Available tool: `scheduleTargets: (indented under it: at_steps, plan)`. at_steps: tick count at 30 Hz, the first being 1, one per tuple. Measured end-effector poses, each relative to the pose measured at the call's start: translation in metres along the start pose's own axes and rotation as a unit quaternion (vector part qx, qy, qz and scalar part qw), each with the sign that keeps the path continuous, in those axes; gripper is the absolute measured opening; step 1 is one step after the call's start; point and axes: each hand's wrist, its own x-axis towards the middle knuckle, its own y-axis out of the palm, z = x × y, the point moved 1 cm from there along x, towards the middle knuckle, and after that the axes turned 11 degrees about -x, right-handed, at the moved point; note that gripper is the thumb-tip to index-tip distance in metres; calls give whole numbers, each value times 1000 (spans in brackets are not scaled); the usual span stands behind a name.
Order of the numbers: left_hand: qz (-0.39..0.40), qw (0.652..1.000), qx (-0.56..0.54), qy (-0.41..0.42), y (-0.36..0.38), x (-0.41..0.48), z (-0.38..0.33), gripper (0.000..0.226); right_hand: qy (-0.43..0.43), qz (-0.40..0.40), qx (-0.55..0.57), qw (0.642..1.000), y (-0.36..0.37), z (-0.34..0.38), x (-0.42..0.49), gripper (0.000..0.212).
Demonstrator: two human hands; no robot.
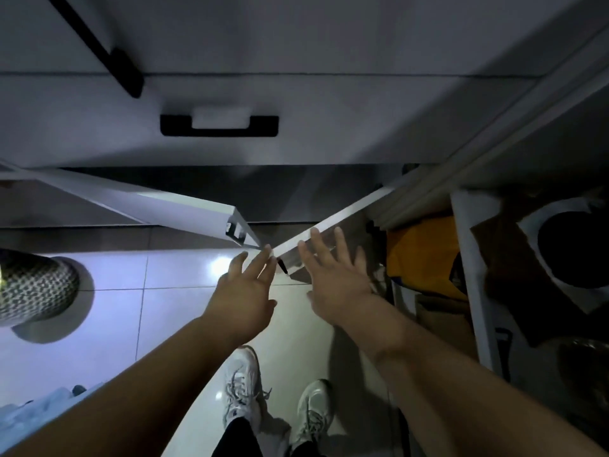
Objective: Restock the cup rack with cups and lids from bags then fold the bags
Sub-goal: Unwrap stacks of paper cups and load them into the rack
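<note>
Tiled floor (171, 311); white cabinet doors (184, 206) ajar

The cabinet doors (184, 202) and the drawer (296, 103) above them are white, the drawer with a black handle (219, 126). The floor (108, 311) is pale glossy tile with thin grey grout lines, and the shoes (242, 384) are white with grey laces. At the left edge a rounded thing (33, 285) shows a black-and-white dotted pattern, and inside the dim cabinet sits something yellow-orange (425, 255), perhaps a bag.
</note>
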Motion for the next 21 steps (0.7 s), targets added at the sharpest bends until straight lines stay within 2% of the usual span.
scheduleTargets:
  at_steps: [3, 9, 13, 18, 21]
  plan:
    - [-3, 996, 89, -12, -14, 15, 16, 79, 8, 6, 3, 1000, -15, 6, 23, 92]
    - [-19, 988, 153, -9, -33, 43, 43, 83, 32, 15, 43, 998, -36, 13, 48, 91]
    - [-19, 992, 124, 6, -49, 36, 52, 75, 52, -6, 56, 997, -57, 23, 39, 75]
    - [-22, 999, 34, 23, -92, -6, 54, 61, 52, -99, 104, 988, -104, 31, -12, 52]
    - [-38, 998, 23, 41, -132, -38, 51, 52, 58, -123, 136, 981, -147, 33, -47, 43]
